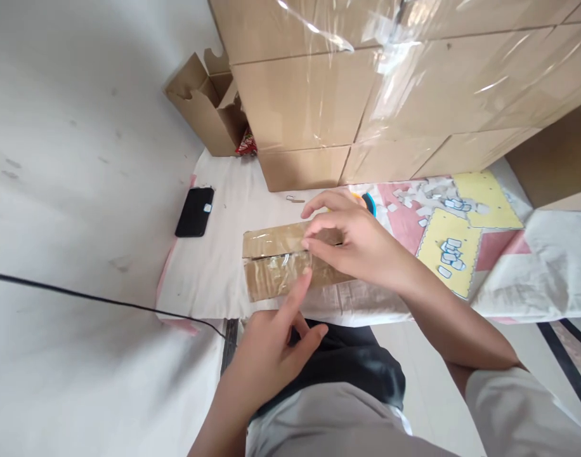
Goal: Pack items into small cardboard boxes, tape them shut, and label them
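Observation:
A small flat cardboard box (271, 279) with shiny clear tape across its top lies near the table's front edge. A dark seam runs along its length. Over the box, my right hand (350, 238) has its thumb and index fingertip pinched together at the seam, the other fingers curved above. Whatever sits in that pinch is too small to make out. From the front side, my left hand (276, 355) reaches up with its index finger stretched out, the tip touching the taped top. Its thumb is apart from the finger, and nothing is held in it.
Large cardboard boxes (309, 101) wrapped in clear film stand behind. An open carton (202, 108) is at back left, above a black phone (195, 212). Right lie yellow sheets (447, 247) with small white pieces. A blue-and-orange round object (369, 204) is partly hidden.

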### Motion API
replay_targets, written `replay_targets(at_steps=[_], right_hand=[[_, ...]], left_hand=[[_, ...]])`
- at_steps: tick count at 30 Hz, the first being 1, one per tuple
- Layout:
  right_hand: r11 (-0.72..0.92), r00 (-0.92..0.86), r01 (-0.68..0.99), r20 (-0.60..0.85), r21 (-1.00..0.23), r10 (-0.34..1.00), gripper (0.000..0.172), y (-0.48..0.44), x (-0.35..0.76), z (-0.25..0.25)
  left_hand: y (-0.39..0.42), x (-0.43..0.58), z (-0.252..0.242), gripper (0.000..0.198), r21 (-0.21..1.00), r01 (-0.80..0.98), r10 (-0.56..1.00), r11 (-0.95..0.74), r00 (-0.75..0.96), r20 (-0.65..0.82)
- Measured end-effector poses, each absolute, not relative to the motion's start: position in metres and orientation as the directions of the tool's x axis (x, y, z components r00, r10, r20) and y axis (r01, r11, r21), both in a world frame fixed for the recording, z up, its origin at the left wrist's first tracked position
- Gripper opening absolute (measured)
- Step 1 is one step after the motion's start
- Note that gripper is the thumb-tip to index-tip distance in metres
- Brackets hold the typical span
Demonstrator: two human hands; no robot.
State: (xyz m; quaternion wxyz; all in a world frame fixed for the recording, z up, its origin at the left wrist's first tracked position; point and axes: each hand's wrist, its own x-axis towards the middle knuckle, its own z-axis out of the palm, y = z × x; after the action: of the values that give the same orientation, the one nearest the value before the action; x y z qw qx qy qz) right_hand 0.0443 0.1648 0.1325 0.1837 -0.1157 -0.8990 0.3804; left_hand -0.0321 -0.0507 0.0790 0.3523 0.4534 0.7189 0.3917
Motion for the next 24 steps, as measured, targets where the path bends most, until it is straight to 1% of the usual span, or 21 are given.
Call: replay_targets(at_steps=[2, 4, 7, 8, 10, 11, 13, 15, 16, 17, 18, 20, 22, 24], right_hand=[[0.772, -0.899, 0.15, 0.24, -0.617, 0.367, 0.018, 0.168, 0.04, 0.123], [0.811, -0.905, 0.201, 0.212, -0.55, 0.368, 0.02, 0.172, 0.038, 0.116], [0.843, -0.902, 0.265, 0.189, -0.467, 0.389, 0.009, 0.177, 0.035, 0.11], [0.849, -0.891, 0.296, 0.194, -0.438, 0.411, 0.016, 0.18, 0.034, 0.109], [0.845, -0.863, 0.359, 0.204, -0.397, 0.462, 0.036, 0.189, 0.034, 0.108], [0.836, -0.848, 0.382, 0.21, -0.393, 0.486, 0.039, 0.194, 0.037, 0.107], [0.81, -0.823, 0.39, 0.229, -0.437, 0.52, 0.034, 0.207, 0.049, 0.103], [0.759, -0.794, 0.342, 0.261, -0.554, 0.549, 0.03, 0.219, 0.07, 0.094], [0.717, -0.794, 0.296, 0.254, -0.631, 0.552, 0.033, 0.223, 0.084, 0.089], [0.66, -0.811, 0.245, 0.223, -0.71, 0.541, 0.041, 0.226, 0.098, 0.082], [0.59, -0.842, 0.196, 0.173, -0.783, 0.51, 0.054, 0.227, 0.112, 0.074], [0.442, -0.911, 0.148, 0.053, -0.885, 0.409, 0.083, 0.226, 0.135, 0.059], [0.359, -0.941, 0.158, -0.031, -0.92, 0.337, 0.109, 0.222, 0.148, 0.047], [0.355, -0.941, 0.186, -0.062, -0.916, 0.332, 0.123, 0.215, 0.153, 0.041]], left_hand=[[-0.04, -0.029, 0.078, 0.074, 0.831, 0.345, 0.883, 0.436, -0.344, -0.32], [-0.032, -0.024, 0.075, 0.073, 0.817, 0.277, 0.84, 0.506, -0.372, -0.394], [-0.027, -0.017, 0.068, 0.07, 0.816, 0.239, 0.808, 0.526, -0.442, -0.391], [-0.026, -0.015, 0.066, 0.069, 0.814, 0.249, 0.801, 0.524, -0.468, -0.372], [-0.025, -0.011, 0.062, 0.066, 0.811, 0.282, 0.792, 0.513, -0.52, -0.32], [-0.024, -0.01, 0.06, 0.066, 0.813, 0.296, 0.79, 0.501, -0.54, -0.29], [-0.024, -0.005, 0.054, 0.065, 0.829, 0.311, 0.789, 0.465, -0.571, -0.229], [-0.027, 0.0, 0.046, 0.061, 0.849, 0.326, 0.783, 0.415, -0.603, -0.152], [-0.03, 0.002, 0.041, 0.058, 0.859, 0.335, 0.77, 0.386, -0.63, -0.1], [-0.033, 0.004, 0.036, 0.055, 0.868, 0.344, 0.74, 0.359, -0.672, -0.039], [-0.037, 0.004, 0.031, 0.051, 0.876, 0.348, 0.684, 0.334, -0.729, 0.028], [-0.043, 0.0, 0.024, 0.044, 0.899, 0.328, 0.496, 0.289, -0.855, 0.152], [-0.046, -0.009, 0.02, 0.043, 0.931, 0.274, 0.285, 0.241, -0.937, 0.202], [-0.046, -0.022, 0.021, 0.048, 0.951, 0.223, 0.177, 0.215, -0.966, 0.187]])
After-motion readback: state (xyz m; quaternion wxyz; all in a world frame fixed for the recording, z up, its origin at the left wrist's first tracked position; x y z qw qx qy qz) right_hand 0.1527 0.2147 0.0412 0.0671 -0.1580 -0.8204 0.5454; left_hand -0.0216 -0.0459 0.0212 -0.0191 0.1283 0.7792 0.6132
